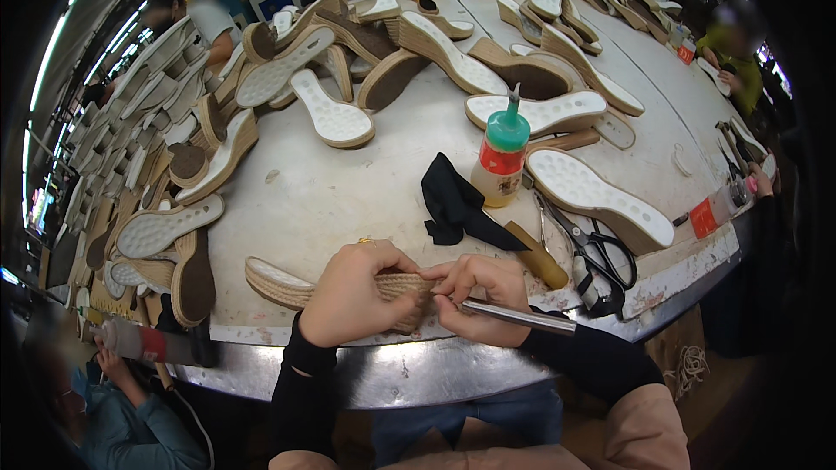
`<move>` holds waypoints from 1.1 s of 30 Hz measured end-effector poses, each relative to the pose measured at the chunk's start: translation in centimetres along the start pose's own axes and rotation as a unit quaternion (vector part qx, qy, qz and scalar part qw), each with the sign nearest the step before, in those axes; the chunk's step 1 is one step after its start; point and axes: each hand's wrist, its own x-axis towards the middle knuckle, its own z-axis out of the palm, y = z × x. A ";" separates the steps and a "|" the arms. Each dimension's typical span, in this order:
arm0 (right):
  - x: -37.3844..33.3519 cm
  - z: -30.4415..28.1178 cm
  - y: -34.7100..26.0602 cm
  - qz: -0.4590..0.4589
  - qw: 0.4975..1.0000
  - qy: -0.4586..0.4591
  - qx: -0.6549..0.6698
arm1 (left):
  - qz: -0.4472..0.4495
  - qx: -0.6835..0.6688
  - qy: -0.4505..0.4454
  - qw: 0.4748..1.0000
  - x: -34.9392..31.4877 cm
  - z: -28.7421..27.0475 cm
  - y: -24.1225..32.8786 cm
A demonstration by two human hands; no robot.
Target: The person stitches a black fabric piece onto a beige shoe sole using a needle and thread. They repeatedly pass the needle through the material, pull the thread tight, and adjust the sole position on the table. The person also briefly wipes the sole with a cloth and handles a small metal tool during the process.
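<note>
A rope-wrapped wedge shoe sole [272, 285] lies at the table's front edge, its white top partly showing. My left hand [353, 292] is closed round its thicker end and covers much of it. My right hand [488, 285] grips a slim tool with a silver metal handle [538, 319], which slants down to the right. The tool's tip is hidden by my fingers at the rope-covered side, where both hands nearly meet. Just beyond the right hand are a brown rounded handle [543, 265] and a piece of black cloth [451, 200].
A squeeze bottle [503, 161] with a green cap stands upright behind the cloth. Black-handled scissors [601, 248] lie right of it, near a white-topped wedge sole [601, 194]. Many more soles [335, 113] are heaped at the left and back. Other people work around the table [322, 183].
</note>
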 end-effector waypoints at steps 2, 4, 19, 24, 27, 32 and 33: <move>-0.1 0.0 -0.1 -0.009 1.000 -0.007 -0.018 | 0.017 0.000 0.001 1.000 0.0 -0.1 0.1; -0.1 0.1 -0.1 -0.026 0.999 -0.009 -0.035 | 0.022 0.004 -0.005 1.000 0.1 -0.2 0.2; 0.0 0.3 0.2 -0.061 0.997 0.000 -0.052 | 0.015 -0.004 0.019 1.000 0.1 0.2 0.4; 0.2 0.2 0.4 0.073 0.993 0.041 0.081 | 0.008 -0.008 0.021 1.000 0.2 0.2 0.0; 0.5 -0.3 0.3 0.117 0.985 0.030 0.120 | -0.015 -0.023 0.023 0.999 0.3 0.2 -0.2; 0.7 -0.4 0.4 0.060 0.996 -0.006 0.064 | 0.030 -0.041 0.004 0.999 0.1 -0.2 0.0; 0.8 -0.4 0.4 0.057 0.996 -0.006 0.063 | 0.033 -0.029 -0.002 0.999 0.0 -0.3 0.1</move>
